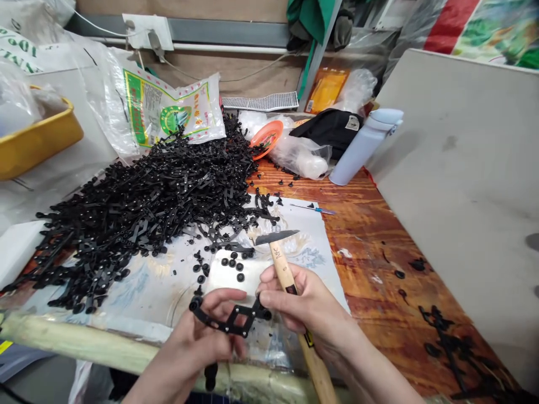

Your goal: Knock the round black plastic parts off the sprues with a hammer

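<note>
While the left hand (197,341) holds 1 end of a black bracket (231,325), the right hand (307,297) pinches its other end and clasps a hammer (281,264); the bracket spans the gap between them. Beyond the left hand rises a black parts heap (168,185).

At the far left of the frame I see a yellow plastic bin (40,143). To its right, upper left of centre, is a clear sack (147,104) printed in green and yellow, below a white socket box (147,32) with plugs and cables. Right of upper centre, a pale blue bottle (362,148) stands beside black fabric (324,132) with a white label. A grey panel (467,185) fills the right side.
</note>
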A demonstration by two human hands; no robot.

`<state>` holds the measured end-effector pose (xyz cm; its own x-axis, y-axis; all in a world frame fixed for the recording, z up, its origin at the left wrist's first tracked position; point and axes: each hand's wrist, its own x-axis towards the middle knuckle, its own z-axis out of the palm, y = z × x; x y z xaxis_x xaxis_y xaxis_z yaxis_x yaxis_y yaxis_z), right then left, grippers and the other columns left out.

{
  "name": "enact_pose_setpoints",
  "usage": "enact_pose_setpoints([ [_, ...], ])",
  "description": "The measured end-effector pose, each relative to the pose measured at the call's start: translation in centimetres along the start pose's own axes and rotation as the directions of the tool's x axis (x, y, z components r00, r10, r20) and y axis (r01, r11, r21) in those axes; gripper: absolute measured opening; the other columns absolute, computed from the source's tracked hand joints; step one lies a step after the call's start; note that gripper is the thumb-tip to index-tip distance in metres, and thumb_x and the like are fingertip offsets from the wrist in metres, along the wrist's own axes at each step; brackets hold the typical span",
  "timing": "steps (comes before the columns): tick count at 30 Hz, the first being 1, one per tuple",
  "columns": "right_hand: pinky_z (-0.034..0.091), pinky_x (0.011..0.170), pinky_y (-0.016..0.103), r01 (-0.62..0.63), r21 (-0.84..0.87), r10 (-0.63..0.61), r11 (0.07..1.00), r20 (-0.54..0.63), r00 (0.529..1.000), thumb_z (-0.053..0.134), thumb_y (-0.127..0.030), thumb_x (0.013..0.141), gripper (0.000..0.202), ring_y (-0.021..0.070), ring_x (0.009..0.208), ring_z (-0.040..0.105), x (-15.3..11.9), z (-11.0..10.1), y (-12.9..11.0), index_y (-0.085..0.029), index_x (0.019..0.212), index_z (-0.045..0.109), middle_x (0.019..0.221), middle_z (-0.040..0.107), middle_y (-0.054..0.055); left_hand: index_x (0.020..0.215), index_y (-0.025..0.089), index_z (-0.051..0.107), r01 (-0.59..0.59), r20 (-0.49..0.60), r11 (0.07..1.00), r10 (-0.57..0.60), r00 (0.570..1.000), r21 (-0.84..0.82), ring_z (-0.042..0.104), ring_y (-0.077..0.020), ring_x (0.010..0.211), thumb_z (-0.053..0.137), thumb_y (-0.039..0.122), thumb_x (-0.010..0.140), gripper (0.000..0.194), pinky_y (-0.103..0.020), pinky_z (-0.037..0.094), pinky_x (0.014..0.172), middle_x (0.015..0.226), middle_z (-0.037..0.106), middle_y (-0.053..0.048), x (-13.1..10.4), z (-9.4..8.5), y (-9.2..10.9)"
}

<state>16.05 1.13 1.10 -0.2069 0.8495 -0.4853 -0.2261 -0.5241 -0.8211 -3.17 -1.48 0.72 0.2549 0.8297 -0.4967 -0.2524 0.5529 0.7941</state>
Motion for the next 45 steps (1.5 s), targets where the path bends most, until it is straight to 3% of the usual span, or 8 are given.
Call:
enact_pose_setpoints([
  [3,0.022,0.033,0.015,-0.017,-0.062,0.018,0.998,0.014,1.0,0.084,-0.038,0.057,0.045,0.0001,0.038,0.031,0.4,0.4,0.3,-0.017,0.088,0.059,0.069,0.058,-0.005,0.084,0.018,0.066,0.036,-0.019,0.996,-0.034,0.999,0.08,0.052,-0.0092,0.04,0.08,0.04,0.062,0.033,-0.019,0.031,0.042,0.056,0.063,0.002,0.5,1.1,-0.2],
  [6,0.027,0.035,0.017,-0.024,-0.126,0.023,0.992,-0.009,1.0,0.083,-0.039,0.056,0.048,0.0022,0.04,0.035,0.9,0.3,0.3,-0.019,0.091,0.058,0.071,0.059,-0.005,0.073,0.017,0.062,0.067,-0.064,0.99,-0.06,0.996,0.127,0.04,-0.0038,0.028,0.075,0.04,0.066,0.028,-0.018,0.018,0.036,0.055,0.062,0.003,1.0,1.3,-0.1],
  [8,0.034,0.043,0.021,0.045,-0.252,-0.052,0.967,-0.024,0.998,0.08,-0.038,0.06,0.044,0.0062,0.047,0.043,0.9,-0.1,0.3,-0.019,0.092,0.057,0.071,0.059,-0.004,0.068,0.016,0.06,0.07,-0.092,0.989,-0.058,0.994,0.132,0.034,-0.0024,0.026,0.073,0.039,0.068,0.027,-0.018,0.017,0.037,0.043,0.056,0.005,1.3,0.9,0.0],
  [11,0.038,0.055,0.025,0.189,-0.555,-0.249,0.81,-0.035,0.968,0.062,-0.042,0.08,0.023,0.0124,0.061,0.049,0.3,-1.0,0.4,-0.02,0.083,0.056,0.068,0.055,-0.002,0.063,0.016,0.058,0.066,-0.119,0.994,-0.055,0.991,0.09,0.028,-0.0008,0.024,0.072,0.039,0.071,0.028,-0.018,0.015,0.038,0.033,0.048,0.007,2.1,-0.1,0.0],
  [14,0.035,0.055,0.027,0.18,-0.762,-0.31,0.622,-0.029,0.95,0.034,-0.043,0.096,0.033,0.014,0.058,0.048,-0.8,-1.8,1.3,-0.022,0.074,0.048,0.063,0.051,-0.002,0.064,0.015,0.056,0.062,-0.165,0.996,-0.051,0.985,0.062,0.032,0.0004,0.023,0.074,0.039,0.069,0.03,-0.018,0.015,0.037,0.045,0.062,0.002,3.0,-0.9,0.2],
  [18,0.037,0.057,0.031,0.123,-0.89,-0.254,0.438,0.008,0.967,0.024,-0.034,0.097,0.027,0.0198,0.062,0.058,-1.6,-1.6,2.9,-0.021,0.093,0.048,0.07,0.061,0.004,0.064,0.015,0.052,0.077,-0.204,0.992,-0.056,0.977,0.097,0.035,0.0005,0.023,0.076,0.039,0.067,0.033,-0.016,0.018,0.037,0.048,0.065,-0.001,4.0,-1.0,0.6],
  [22,0.037,0.055,0.033,0.129,-0.932,-0.248,0.338,0.044,0.968,0.018,-0.025,0.094,0.029,0.0264,0.065,0.065,-1.3,-1.1,3.5,-0.017,0.099,0.045,0.072,0.064,0.011,0.064,0.015,0.052,0.096,-0.179,0.992,-0.079,0.981,0.087,0.037,0.0006,0.023,0.076,0.036,0.069,0.032,-0.015,0.02,0.036,0.05,0.067,-0.001,4.5,-0.7,1.0],
  [45,0.033,0.053,0.032,0.16,-0.898,-0.306,0.41,0.03,0.951,0.022,-0.024,0.094,0.025,0.023,0.06,0.062,-1.3,-1.3,3.5,-0.019,0.094,0.047,0.069,0.064,0.008,0.065,0.016,0.053,0.095,-0.212,0.994,-0.081,0.974,0.054,0.036,-0.0003,0.022,0.081,0.034,0.063,0.033,-0.012,0.023,0.034,0.047,0.065,-0.002,4.9,0.4,0.7],
])
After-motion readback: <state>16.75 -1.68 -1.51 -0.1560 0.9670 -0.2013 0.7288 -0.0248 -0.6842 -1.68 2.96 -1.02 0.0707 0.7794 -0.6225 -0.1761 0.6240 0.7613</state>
